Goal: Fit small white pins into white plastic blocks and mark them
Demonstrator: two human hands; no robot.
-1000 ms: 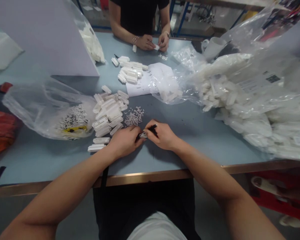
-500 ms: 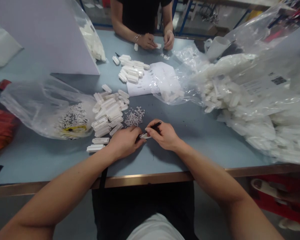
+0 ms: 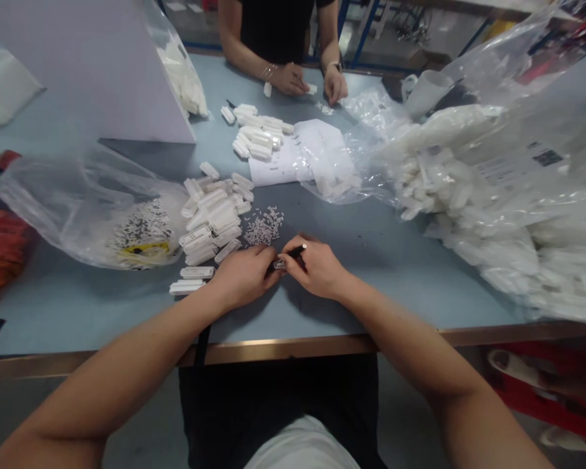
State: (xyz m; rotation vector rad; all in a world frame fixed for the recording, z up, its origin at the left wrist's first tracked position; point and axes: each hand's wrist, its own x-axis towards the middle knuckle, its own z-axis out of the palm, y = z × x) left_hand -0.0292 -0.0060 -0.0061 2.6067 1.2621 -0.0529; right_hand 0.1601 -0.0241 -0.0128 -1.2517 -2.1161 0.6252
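Between the fingertips of my left hand (image 3: 244, 275) is a small white plastic piece (image 3: 279, 264) with dark markings, mostly covered by the fingers. My right hand (image 3: 321, 268) pinches a slim black pen-like tool (image 3: 297, 251), its lower end close to that piece; the tip is too small to make out. Just beyond both hands lies a loose heap of tiny white bits (image 3: 264, 227). Several long white plastic pieces (image 3: 213, 215), some with dark print, are piled to the left of the heap.
A clear bag (image 3: 63, 195) with small black-and-white bits lies left. Large bags of white parts (image 3: 469, 182) cover the right side. Across the table, a person's hands (image 3: 293, 79) work near another pile of white pieces (image 3: 258, 133) and a paper sheet (image 3: 273, 170). A pale panel (image 3: 102, 71) stands left.
My right hand has shifted slightly left, closer to my left hand, and the black tool's upper end has tilted. Across the table, the other person's hand on the right has moved slightly.
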